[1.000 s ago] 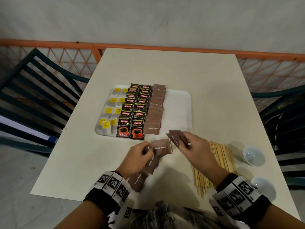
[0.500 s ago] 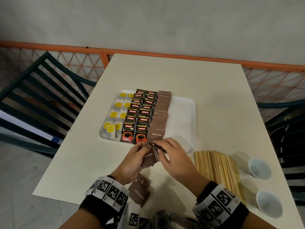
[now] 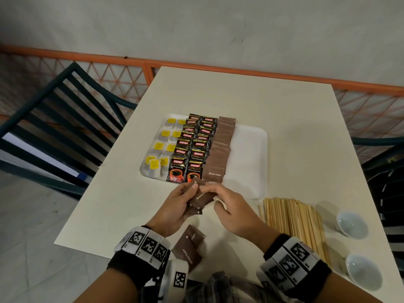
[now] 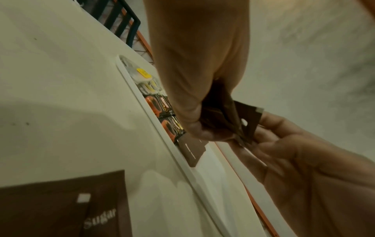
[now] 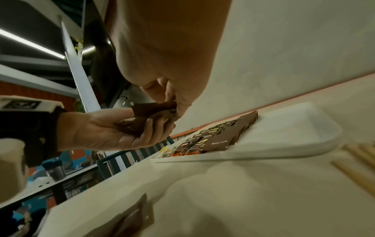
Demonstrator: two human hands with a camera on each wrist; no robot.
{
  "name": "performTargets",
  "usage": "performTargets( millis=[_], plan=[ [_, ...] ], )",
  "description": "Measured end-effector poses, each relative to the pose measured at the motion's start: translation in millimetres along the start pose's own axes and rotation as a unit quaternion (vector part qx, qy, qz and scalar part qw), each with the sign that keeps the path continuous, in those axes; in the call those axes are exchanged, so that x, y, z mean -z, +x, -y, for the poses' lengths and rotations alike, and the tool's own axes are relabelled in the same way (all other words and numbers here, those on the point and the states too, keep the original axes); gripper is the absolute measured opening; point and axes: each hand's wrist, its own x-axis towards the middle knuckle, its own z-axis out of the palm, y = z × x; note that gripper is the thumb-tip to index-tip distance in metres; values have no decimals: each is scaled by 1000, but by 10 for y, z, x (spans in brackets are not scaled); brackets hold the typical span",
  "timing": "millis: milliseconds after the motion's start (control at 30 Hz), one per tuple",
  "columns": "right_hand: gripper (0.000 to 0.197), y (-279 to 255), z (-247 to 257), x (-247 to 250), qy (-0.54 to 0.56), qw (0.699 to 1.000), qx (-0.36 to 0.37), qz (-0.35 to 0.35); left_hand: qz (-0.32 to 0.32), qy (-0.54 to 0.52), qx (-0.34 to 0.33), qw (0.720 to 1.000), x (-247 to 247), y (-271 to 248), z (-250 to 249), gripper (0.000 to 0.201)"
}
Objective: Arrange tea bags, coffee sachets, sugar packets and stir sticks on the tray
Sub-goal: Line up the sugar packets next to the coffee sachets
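Observation:
A white tray (image 3: 249, 149) holds yellow-tagged tea bags (image 3: 159, 147), black coffee sachets (image 3: 194, 147) and a column of brown sugar packets (image 3: 219, 147). My left hand (image 3: 175, 204) grips a small stack of brown sugar packets (image 3: 200, 199) just in front of the tray's near edge. My right hand (image 3: 227, 204) pinches the top of that stack with thumb and fingertips. The left wrist view shows the stack (image 4: 229, 118) between both hands. More sugar packets (image 3: 188, 243) lie on the table near my left wrist. Wooden stir sticks (image 3: 293, 221) lie right of my right hand.
Two small white bowls (image 3: 352, 224) (image 3: 364, 271) stand at the table's right front corner. Dark slatted chairs (image 3: 65, 119) flank the cream table (image 3: 240, 97). An orange railing (image 3: 196, 66) runs behind the far edge.
My right hand moved left and joined the left hand on the sugar packets. Both hands shifted forward toward the tray's near edge.

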Motion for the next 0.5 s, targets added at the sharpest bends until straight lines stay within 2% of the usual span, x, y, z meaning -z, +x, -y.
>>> performTargets(
  millis=[67,133,167,233,300,333,400,500],
  plan=[
    [35,-19,31,-71,33,998,-23,-43,-11,12,-18,1000,96,-16,-8,29],
    [32,-42,59,-157,-5,997,-36,-70,-45,19,-40,998,208,-53,-26,24],
    [34,-50,60,-203,-51,997,-34,-53,-68,21,-51,996,277,-72,-33,22],
    [56,-69,14,-309,-165,984,-31,59,-104,29,-67,992,441,-110,-36,21],
    [79,-101,-71,-447,-259,949,-52,174,-129,32,-73,988,586,-160,-25,21],
    [84,-110,-101,-516,-298,932,-48,202,-139,31,-72,987,648,-184,-11,20],
    [83,-101,-142,-638,-345,911,-39,222,-149,35,-66,986,725,-230,18,19],
    [71,-15,-128,-669,-304,916,-92,243,-146,54,-61,986,745,-277,56,17]
  ],
)
